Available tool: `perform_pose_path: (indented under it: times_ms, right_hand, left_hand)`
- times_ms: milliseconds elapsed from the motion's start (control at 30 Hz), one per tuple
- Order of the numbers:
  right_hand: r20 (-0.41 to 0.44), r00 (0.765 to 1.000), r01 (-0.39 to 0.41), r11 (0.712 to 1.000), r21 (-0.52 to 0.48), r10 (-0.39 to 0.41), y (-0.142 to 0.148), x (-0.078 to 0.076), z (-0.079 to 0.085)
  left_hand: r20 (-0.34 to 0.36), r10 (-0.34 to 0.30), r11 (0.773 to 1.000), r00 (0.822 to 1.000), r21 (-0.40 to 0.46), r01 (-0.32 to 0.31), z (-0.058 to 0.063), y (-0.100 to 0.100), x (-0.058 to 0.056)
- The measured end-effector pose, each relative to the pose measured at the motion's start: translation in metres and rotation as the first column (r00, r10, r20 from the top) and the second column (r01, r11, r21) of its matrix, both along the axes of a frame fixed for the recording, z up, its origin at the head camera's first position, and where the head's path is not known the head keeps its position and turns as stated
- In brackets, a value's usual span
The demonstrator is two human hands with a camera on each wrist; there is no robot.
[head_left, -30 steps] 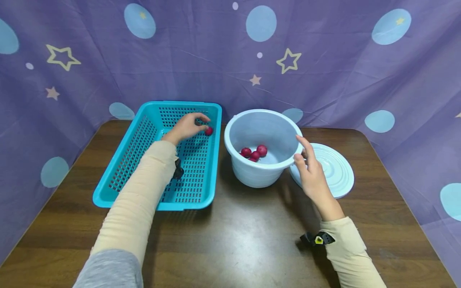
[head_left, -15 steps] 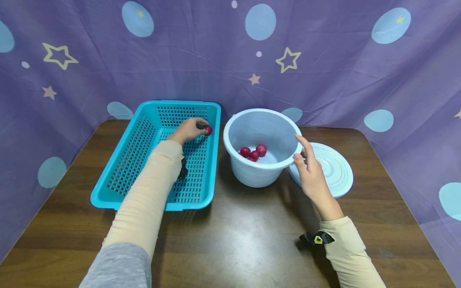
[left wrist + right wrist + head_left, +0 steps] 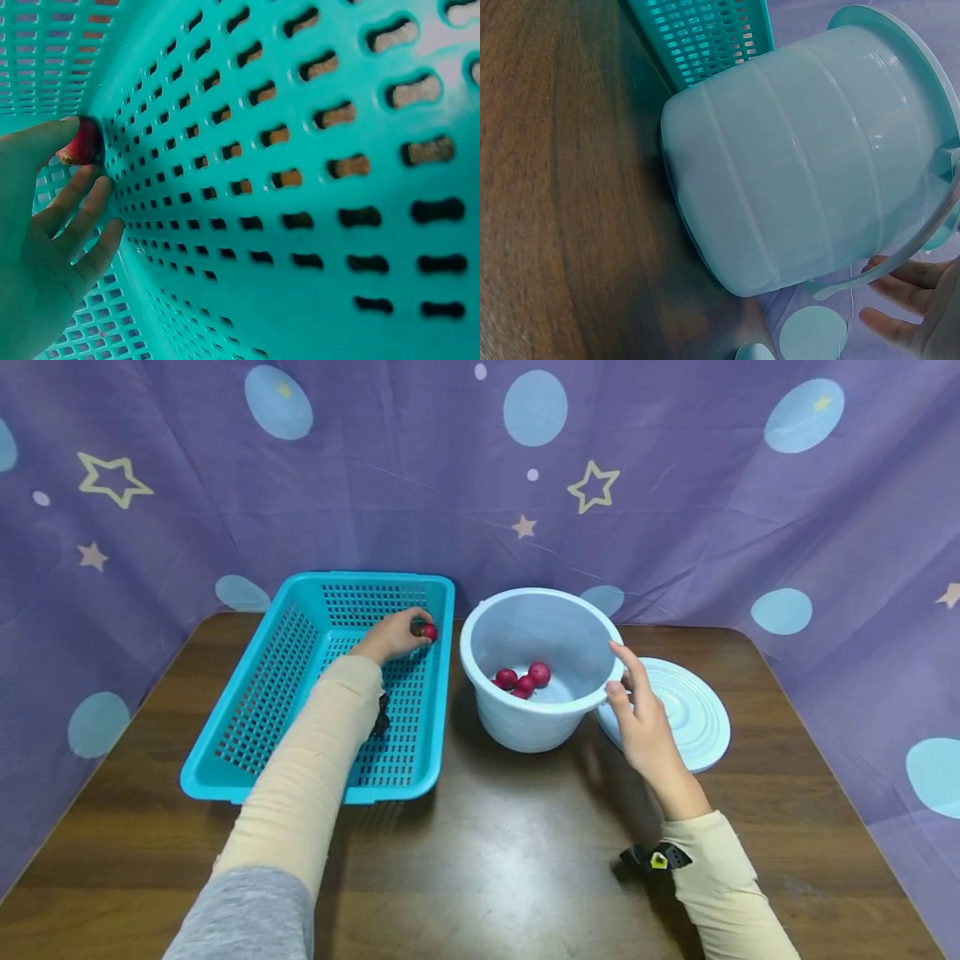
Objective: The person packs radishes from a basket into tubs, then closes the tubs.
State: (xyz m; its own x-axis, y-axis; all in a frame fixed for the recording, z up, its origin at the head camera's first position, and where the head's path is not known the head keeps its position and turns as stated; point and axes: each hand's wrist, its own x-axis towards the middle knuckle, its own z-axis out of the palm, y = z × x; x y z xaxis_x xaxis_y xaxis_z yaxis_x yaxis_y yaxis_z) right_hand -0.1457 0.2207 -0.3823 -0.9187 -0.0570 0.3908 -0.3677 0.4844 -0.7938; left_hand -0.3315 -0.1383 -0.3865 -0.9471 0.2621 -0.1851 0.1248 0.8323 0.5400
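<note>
Inside the turquoise basket (image 3: 197, 772), my left hand (image 3: 392, 637) pinches a small round red radish (image 3: 428, 632) near the right wall. In the left wrist view the thumb lies over the radish (image 3: 84, 142), with the fingers spread below it along the holed wall. My right hand (image 3: 647, 718) holds the right side of the rim of a pale blue bucket (image 3: 525, 727), thumb and index finger at the rim. Several more red radishes (image 3: 526, 683) lie at the bottom of the bucket. The right wrist view shows the other fingers outside, by the bucket's handle (image 3: 907, 251).
A round pale blue lid (image 3: 693, 714) lies flat on the brown wooden table (image 3: 510, 868), to the right of the bucket and partly behind my right hand. A purple curtain (image 3: 420, 468) with stars and dots hangs close behind the table.
My left hand has come down to the radish and its fingers have closed round it. My right hand stays at the bucket's rim. The whole head view has shifted slightly.
</note>
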Motion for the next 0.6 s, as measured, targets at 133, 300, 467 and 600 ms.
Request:
perform_pose_path:
  times_ms: [133, 300, 467, 600]
  right_hand:
    - [-0.001, 1.000, 0.004, 1.000, 0.001, -0.004, -0.0005, 0.0004, -0.0011]
    - [0.002, 1.000, 0.008, 1.000, 0.007, -0.008, -0.0008, 0.0004, -0.0020]
    - [0.002, 1.000, 0.007, 1.000, 0.011, -0.007, -0.0004, -0.0005, -0.0009]
    - [-0.002, 1.000, 0.011, 1.000, 0.012, -0.011, 0.0001, -0.0002, 0.0001]
  left_hand:
    - [-0.022, 0.000, 1.000, 1.000, -0.027, -0.001, 0.0004, 0.0017, 0.0030]
    - [-0.058, -0.009, 0.999, 0.998, -0.042, 0.007, 0.0025, 0.0024, 0.0078]
    - [-0.059, -0.014, 0.999, 0.998, -0.037, 0.012, 0.0029, 0.0003, 0.0061]
    - [-0.043, -0.011, 0.999, 0.999, -0.036, 0.009, 0.0032, -0.0013, 0.0034]
